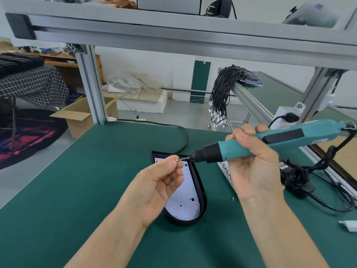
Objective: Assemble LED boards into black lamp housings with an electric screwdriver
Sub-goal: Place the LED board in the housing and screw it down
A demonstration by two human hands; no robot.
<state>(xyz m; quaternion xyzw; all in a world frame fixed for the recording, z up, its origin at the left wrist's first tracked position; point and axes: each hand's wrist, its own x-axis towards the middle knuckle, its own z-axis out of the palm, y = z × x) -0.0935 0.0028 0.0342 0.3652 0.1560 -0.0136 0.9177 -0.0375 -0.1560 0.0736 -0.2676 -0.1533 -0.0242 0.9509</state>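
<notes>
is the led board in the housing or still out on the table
In. The white LED board lies flat inside the black lamp housing, whose rim frames it. The left hand hides part, so full seating cannot be told.

The left hand (162,180) hides part of the LED board (185,200).

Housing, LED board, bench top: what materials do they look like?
Black lamp housing: probably moulded plastic, smooth with soft sheen on its rim. LED board: white-coated circuit board, flat and matt, dotted with red. Bench top: green mat, likely rubber, matt and seamless.
</notes>
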